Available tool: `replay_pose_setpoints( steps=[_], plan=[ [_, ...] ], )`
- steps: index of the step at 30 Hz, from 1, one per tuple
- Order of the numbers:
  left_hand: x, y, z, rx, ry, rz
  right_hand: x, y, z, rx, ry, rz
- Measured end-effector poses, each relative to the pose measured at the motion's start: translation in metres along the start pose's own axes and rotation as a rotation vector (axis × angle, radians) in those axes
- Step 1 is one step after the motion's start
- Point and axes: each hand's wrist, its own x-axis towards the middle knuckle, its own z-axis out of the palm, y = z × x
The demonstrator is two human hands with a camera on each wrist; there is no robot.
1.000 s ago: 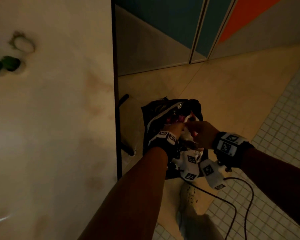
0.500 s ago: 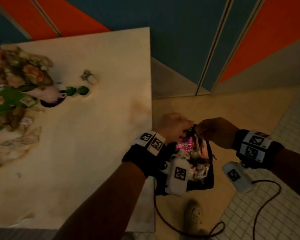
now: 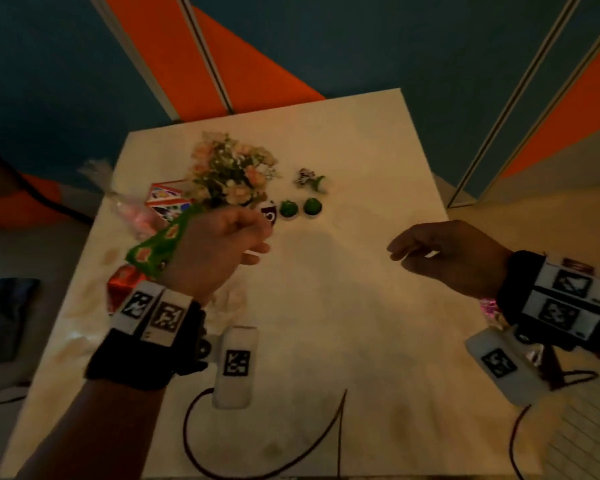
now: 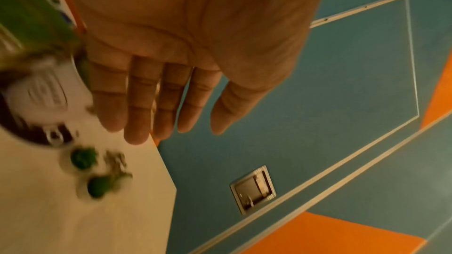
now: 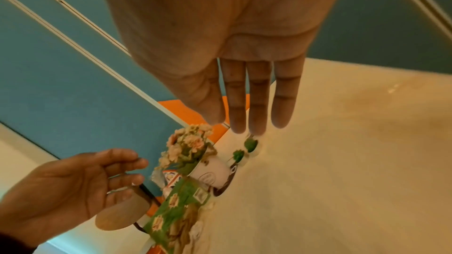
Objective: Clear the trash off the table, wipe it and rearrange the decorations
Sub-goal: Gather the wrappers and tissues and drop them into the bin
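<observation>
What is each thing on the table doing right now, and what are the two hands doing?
Left hand: open, empty, above the table.
Right hand: open, empty, fingers relaxed.
Flower pot: upright, holding flowers.
Green wrapper: on the table, beside the left hand.
Two green balls: side by side on the table.
Table: stained, not yet wiped.

Teal and orange wall panels (image 3: 326,46) with pale trim strips behind the scene, a recessed metal latch plate (image 4: 253,188) set in one teal panel, pale tiled floor (image 3: 582,420) at lower right, dark bundle (image 3: 4,317) on the floor at left
</observation>
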Motion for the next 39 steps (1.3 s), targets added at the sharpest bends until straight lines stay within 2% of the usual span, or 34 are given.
replay_pose_setpoints(
  steps=[7,12,14,18,21,23,27,31,35,37,39],
  plan=[
    [0.015,-0.044,-0.133,0.035,0.271,-0.117,0.056,-0.072,0.075,-0.046,-0.160,-0.006],
    [0.025,-0.066,-0.165,0.279,0.417,-0.074,0.089,-0.105,0.121,-0.151,-0.247,0.023],
    [0.029,-0.069,-0.166,0.406,0.408,-0.071,0.102,-0.115,0.142,-0.227,-0.309,0.042],
    [0.042,-0.079,-0.158,0.603,0.351,-0.066,0.126,-0.122,0.187,-0.421,-0.397,-0.025],
    [0.058,-0.099,-0.150,0.687,0.247,-0.025,0.138,-0.123,0.213,-0.538,-0.457,-0.022],
    [0.070,-0.111,-0.145,0.819,0.178,0.004,0.146,-0.125,0.226,-0.594,-0.468,-0.003],
    [0.085,-0.128,-0.134,1.058,0.093,-0.035,0.166,-0.124,0.245,-0.690,-0.499,0.021],
    [0.093,-0.141,-0.125,1.053,0.134,0.011,0.176,-0.121,0.259,-0.766,-0.497,0.000],
    [0.105,-0.152,-0.122,1.049,0.117,0.003,0.182,-0.122,0.266,-0.863,-0.523,-0.036],
    [0.108,-0.154,-0.121,1.066,0.120,0.006,0.182,-0.125,0.266,-0.867,-0.517,-0.062],
    [0.111,-0.156,-0.121,1.092,0.123,0.010,0.182,-0.124,0.266,-0.797,-0.506,-0.024]
  ],
)
